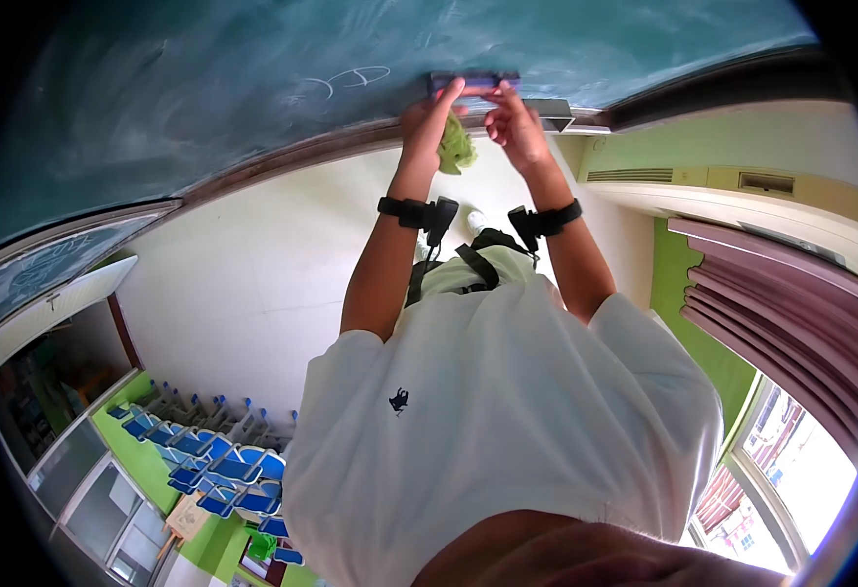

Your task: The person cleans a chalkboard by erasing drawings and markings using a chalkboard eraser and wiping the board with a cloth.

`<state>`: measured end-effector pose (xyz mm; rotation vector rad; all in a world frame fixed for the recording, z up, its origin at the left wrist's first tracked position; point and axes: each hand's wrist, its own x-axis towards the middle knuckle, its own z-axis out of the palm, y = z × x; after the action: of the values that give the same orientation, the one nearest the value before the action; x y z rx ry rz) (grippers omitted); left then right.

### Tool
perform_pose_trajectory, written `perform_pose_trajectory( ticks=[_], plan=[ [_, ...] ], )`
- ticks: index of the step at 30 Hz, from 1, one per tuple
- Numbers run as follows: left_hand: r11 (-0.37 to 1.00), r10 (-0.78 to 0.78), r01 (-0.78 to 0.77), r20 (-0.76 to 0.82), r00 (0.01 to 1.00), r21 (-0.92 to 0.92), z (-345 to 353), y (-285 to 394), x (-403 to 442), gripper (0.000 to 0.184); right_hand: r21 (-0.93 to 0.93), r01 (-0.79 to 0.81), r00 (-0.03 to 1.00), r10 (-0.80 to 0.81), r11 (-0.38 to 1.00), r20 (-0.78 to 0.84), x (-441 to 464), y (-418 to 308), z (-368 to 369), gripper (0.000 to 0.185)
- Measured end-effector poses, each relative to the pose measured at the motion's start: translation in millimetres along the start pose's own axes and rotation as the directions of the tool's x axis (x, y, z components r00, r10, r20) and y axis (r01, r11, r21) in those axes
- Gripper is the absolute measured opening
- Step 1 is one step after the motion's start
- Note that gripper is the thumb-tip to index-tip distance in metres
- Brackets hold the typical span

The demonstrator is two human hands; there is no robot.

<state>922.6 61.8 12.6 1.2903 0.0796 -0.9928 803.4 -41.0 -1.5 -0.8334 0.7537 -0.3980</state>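
Observation:
A dark, oblong block like a board eraser [475, 80] lies against the lower part of the green chalkboard [204, 88]. My left hand [431, 119] is closed round a light green cloth [456, 147] that hangs below the palm, and its fingertips also touch the block's left part. At the block's right part, my right hand [517, 129] has its fingertips on the lower edge, with the other fingers curled. White chalk marks [351, 78] show on the board left of the block.
A ledge [292, 155] runs under the board, with a grey box-like piece [551, 115] right of my hands. Blue chairs [214, 460] stand at the lower left. Mauve curtains [781, 323] and a window [781, 470] are on the right.

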Motion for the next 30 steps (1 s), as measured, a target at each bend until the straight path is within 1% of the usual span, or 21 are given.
perform_pose_trajectory(
  ticks=[2, 3, 4, 6, 7, 8, 10, 11, 12, 14, 16, 18, 19, 20, 22, 23, 24, 26, 27, 29, 30],
  plan=[
    [0.972, 0.235, -0.235, -0.02, 0.972, 0.022, 23, 26, -23, 0.039, -0.115, 0.091, 0.996, -0.094, 0.989, -0.014, -22, -40, 18, 0.057],
    [0.963, 0.267, -0.268, -0.031, 0.963, -0.033, 33, 31, -30, 0.035, -0.102, 0.107, 0.993, -0.111, 0.989, -0.04, -30, -54, 24, 0.056],
    [0.962, 0.269, -0.27, -0.018, 0.963, -0.036, 39, 27, -32, 0.035, -0.104, 0.117, 0.991, -0.123, 0.988, -0.047, -33, -55, 25, 0.056],
    [0.901, 0.384, -0.389, -0.067, 0.921, -0.194, 47, 21, -28, 0.031, -0.053, 0.132, 0.982, -0.138, 0.99, -0.128, -29, -52, 29, 0.057],
    [0.939, 0.303, -0.311, -0.075, 0.95, -0.148, 44, 17, -23, 0.031, -0.032, 0.135, 0.979, -0.139, 0.99, -0.149, -25, -46, 28, 0.057],
    [0.935, 0.31, -0.317, -0.068, 0.948, -0.156, 43, 12, -17, 0.031, 0.013, 0.12, 0.98, -0.117, 0.993, -0.158, -19, -38, 24, 0.054],
    [0.96, 0.262, -0.267, -0.07, 0.962, -0.078, 36, -7, -7, 0.031, 0.063, 0.067, 0.981, -0.054, 0.996, -0.186, -2, -15, 10, 0.052],
    [0.957, 0.27, -0.274, -0.053, 0.961, -0.093, 32, -17, 1, 0.029, 0.109, 0.041, 0.985, -0.022, 0.993, -0.17, 6, -4, 1, 0.05],
    [0.957, 0.27, -0.275, -0.059, 0.961, -0.092, 28, -27, 7, 0.029, 0.109, 0.036, 0.986, -0.017, 0.993, -0.166, 15, 8, -7, 0.05],
    [0.971, 0.235, -0.238, -0.078, 0.969, -0.028, 22, -42, 22, 0.029, 0.213, -0.02, 0.991, 0.047, 0.977, -0.125, 34, 27, -20, 0.048],
    [0.979, 0.2, -0.203, -0.09, 0.976, -0.028, 19, -51, 32, 0.031, 0.236, -0.038, 0.993, 0.063, 0.971, -0.098, 46, 39, -30, 0.046],
    [0.989, 0.127, -0.136, -0.132, 0.983, -0.064, 12, -61, 35, 0.035, 0.266, -0.09, 0.979, 0.134, 0.96, -0.152, 53, 54, -33, 0.044],
    [0.983, 0.165, -0.177, -0.189, 0.968, -0.046, 4, -82, 57, 0.038, 0.297, -0.116, 0.967, 0.176, 0.948, -0.183, 60, 61, -35, 0.042],
    [0.984, 0.166, -0.176, -0.187, 0.968, -0.041, -3, -91, 67, 0.038, 0.302, -0.114, 0.967, 0.175, 0.946, -0.184, 62, 67, -36, 0.042],
    [0.999, -0.029, 0.037, -0.302, 0.953, 0.02, -18, -98, 79, 0.036, 0.242, -0.103, 0.966, 0.155, 0.965, -0.206, 64, 71, -32, 0.032],
    [0.999, -0.025, 0.018, -0.272, 0.962, -0.029, -26, -102, 81, 0.04, 0.145, -0.115, 0.967, 0.145, 0.983, -0.21, 63, 71, -29, 0.031],
    [0.999, -0.028, 0.022, -0.273, 0.961, -0.023, -32, -107, 84, 0.04, 0.151, -0.118, 0.966, 0.149, 0.981, -0.212, 62, 72, -26, 0.031],
    [1.0, -0.009, 0.014, -0.228, 0.974, 0.02, -35, -105, 88, 0.04, 0.117, -0.123, 0.948, 0.152, 0.985, -0.28, 65, 73, -23, 0.032],
    [1.0, -0.01, 0.014, -0.231, 0.973, 0.018, -33, -107, 90, 0.04, 0.115, -0.126, 0.948, 0.154, 0.985, -0.278, 66, 72, -24, 0.032],
    [0.991, -0.11, 0.098, -0.123, 0.986, -0.096, -34, -110, 83, 0.035, 0.198, -0.129, 0.961, 0.172, 0.972, -0.218, 66, 82, -26, 0.032],
    [0.99, -0.111, 0.099, -0.133, 0.985, -0.098, -38, -110, 78, 0.035, 0.214, -0.14, 0.96, 0.186, 0.967, -0.211, 66, 86, -27, 0.033]
  ],
)
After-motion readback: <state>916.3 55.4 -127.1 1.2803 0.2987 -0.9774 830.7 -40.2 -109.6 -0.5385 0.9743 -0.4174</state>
